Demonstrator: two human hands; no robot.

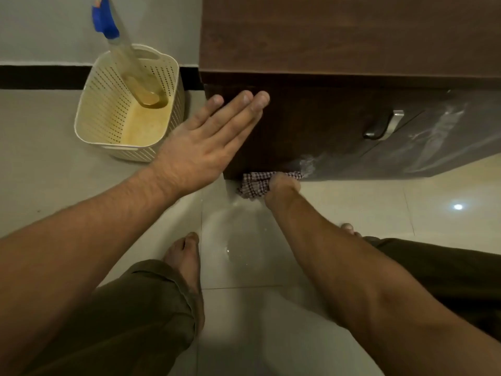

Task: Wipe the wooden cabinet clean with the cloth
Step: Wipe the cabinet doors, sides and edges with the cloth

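Head view: left hand [202, 147] is resting flat, fingers straight, on the wooden cabinet [339, 36] mid-frame; right hand [282, 187] is seemingly gripping the checked cloth [254, 183] at its base.

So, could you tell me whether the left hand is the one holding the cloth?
No, the right hand grips the cloth at the bottom edge of the cabinet, while the left hand lies flat.

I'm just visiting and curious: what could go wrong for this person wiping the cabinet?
The floor looks wet by the bare feet, so a slip seems possible. The right hand holds the cloth low on the cabinet, so the white streaks further right could be missed and dry on.
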